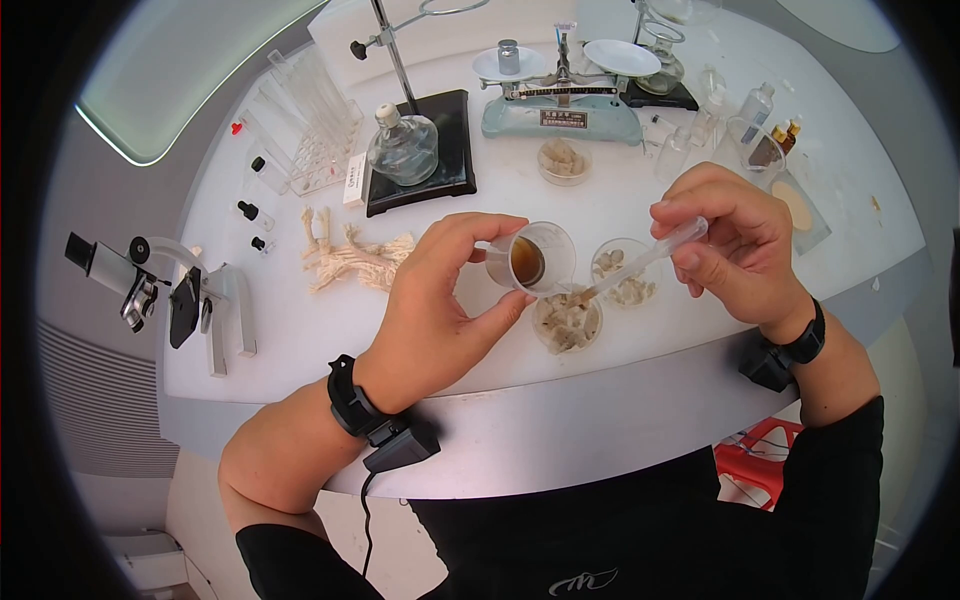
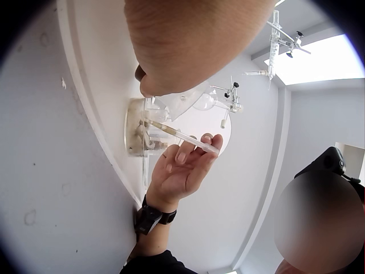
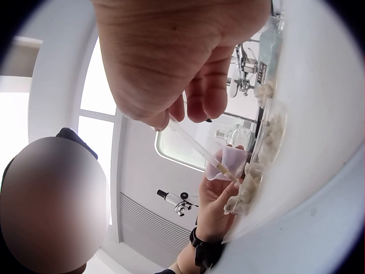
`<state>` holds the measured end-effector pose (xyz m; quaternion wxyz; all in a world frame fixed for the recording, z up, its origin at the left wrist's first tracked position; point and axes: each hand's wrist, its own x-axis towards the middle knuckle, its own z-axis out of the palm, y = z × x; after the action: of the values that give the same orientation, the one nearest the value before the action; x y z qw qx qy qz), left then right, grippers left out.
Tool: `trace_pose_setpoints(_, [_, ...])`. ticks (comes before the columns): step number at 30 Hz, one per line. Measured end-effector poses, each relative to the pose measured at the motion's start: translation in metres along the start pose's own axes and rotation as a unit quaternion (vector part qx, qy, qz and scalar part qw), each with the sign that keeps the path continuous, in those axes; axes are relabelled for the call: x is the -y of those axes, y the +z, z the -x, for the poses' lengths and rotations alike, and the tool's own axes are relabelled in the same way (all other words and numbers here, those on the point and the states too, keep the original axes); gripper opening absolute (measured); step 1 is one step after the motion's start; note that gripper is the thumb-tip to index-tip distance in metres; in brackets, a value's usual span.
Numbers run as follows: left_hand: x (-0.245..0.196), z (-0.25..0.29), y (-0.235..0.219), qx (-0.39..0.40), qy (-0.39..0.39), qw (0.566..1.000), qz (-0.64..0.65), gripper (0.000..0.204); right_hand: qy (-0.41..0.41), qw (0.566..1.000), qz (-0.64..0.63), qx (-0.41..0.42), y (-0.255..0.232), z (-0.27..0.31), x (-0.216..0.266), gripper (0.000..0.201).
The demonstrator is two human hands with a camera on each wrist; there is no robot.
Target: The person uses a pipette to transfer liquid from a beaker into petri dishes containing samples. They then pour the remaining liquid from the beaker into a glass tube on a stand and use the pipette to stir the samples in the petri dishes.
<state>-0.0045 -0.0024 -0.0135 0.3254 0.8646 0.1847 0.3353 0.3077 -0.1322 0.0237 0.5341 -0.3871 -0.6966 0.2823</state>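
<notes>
In the head view my left hand grips a small clear plastic beaker, tilted so that brown liquid shows at its bottom. Thumb and fingers of my right hand pinch the bulb end of a translucent plastic dropper. Its brownish tip points down at pale, fluffy pieces in a round clear dish. The left wrist view shows brownish liquid in the lower dropper, with its tip right at the dish. Behind this dish stands another one with pale lumps.
A third dish sits before a balance scale. Left of my hands lie pale roots, with a glass burner on a black stand base behind. A microscope stands far left; small bottles are at back right.
</notes>
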Motion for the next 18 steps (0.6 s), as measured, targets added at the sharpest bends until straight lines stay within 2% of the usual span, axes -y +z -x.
trace_pose_setpoints(10, [-0.001,0.000,-0.001,0.008,-0.007,1.000,0.002,0.061,0.001,1.000,-0.020,-0.020,-0.004,0.003,-0.001,0.029])
trace_pose_setpoints(15, [-0.002,0.000,0.000,0.004,-0.009,1.000,0.003,0.060,-0.009,0.991,-0.105,-0.080,-0.007,0.002,-0.009,0.027])
trace_pose_setpoints(18, [-0.002,0.000,0.000,0.002,-0.009,1.000,0.001,0.059,-0.006,0.989,-0.092,-0.113,-0.004,0.000,-0.007,0.027])
